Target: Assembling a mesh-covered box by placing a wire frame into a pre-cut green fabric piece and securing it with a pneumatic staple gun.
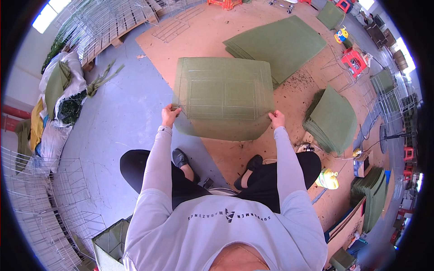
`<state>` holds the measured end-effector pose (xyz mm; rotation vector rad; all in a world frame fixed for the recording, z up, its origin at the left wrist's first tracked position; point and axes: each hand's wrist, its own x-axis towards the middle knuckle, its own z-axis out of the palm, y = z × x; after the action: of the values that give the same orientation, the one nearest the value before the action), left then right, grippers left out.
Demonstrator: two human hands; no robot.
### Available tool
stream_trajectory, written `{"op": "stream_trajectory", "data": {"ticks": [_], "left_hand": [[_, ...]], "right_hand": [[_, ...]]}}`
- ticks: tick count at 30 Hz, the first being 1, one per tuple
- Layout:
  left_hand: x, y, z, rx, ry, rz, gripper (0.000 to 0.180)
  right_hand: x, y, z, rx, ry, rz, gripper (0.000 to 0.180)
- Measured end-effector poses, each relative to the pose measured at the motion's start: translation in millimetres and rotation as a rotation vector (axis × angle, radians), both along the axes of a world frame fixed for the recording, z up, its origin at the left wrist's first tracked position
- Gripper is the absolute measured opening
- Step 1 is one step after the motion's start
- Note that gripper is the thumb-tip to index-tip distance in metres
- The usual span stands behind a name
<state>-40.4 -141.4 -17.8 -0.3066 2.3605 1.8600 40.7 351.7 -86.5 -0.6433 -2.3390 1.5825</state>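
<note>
A thin, translucent green sheet [224, 128] stretches between my two hands in front of my knees. The straight bars of a wire frame [224, 93] show within the sheet's outline; whether they lie over or under it I cannot tell. My left hand [169, 116] pinches the left side of the sheet, close to a frame corner. On the opposite side, my right hand [276, 119] pinches it at about the same height. The sheet's near edge sags below both hands in a curve. Whether my fingers also grip the wire is too small to make out.
Stacked green sheets lie ahead [282, 45] and to the right [334, 117] on brown floor board. Wire frames [49, 194] crowd the left, near stuffed white sacks [58, 108]. A yellow jug [327, 179] stands by my right knee, and a red stool [354, 62] farther right.
</note>
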Motion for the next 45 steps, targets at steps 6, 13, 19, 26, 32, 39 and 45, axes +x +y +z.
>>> {"op": "stream_trajectory", "data": {"ticks": [6, 13, 19, 26, 32, 39, 45], "left_hand": [[3.7, -17.9, -13.7, 0.077, 0.015, 0.076, 0.015], [0.2, -9.1, -1.3, 0.092, 0.093, 0.030, 0.012], [-44.8, -7.1, 79.0, -0.046, 0.164, -0.052, 0.015], [-58.6, 6.0, 72.5, -0.169, 0.205, 0.058, 0.021], [-18.3, 0.1, 25.9, -0.324, 0.149, 0.034, 0.023], [-19.3, -10.6, 20.7, -0.287, 0.159, 0.072, 0.022], [-38.1, 0.2, 28.3, -0.265, 0.154, 0.064, 0.021]], "right_hand": [[-6.0, -39.6, 27.3, 0.225, -0.051, -0.020, 0.017], [-4.1, -33.9, 41.9, 0.204, -0.126, 0.005, 0.017], [-46.4, -3.4, 94.8, 0.089, 0.045, 0.120, 0.018], [-78.8, 0.5, 108.0, 0.286, 0.015, 0.029, 0.022], [-81.1, 11.2, 106.0, 0.317, -0.045, 0.024, 0.027], [-47.8, -16.8, 96.2, 0.297, -0.132, 0.139, 0.020], [-8.9, -14.6, 54.5, 0.174, -0.162, 0.060, 0.016]]}}
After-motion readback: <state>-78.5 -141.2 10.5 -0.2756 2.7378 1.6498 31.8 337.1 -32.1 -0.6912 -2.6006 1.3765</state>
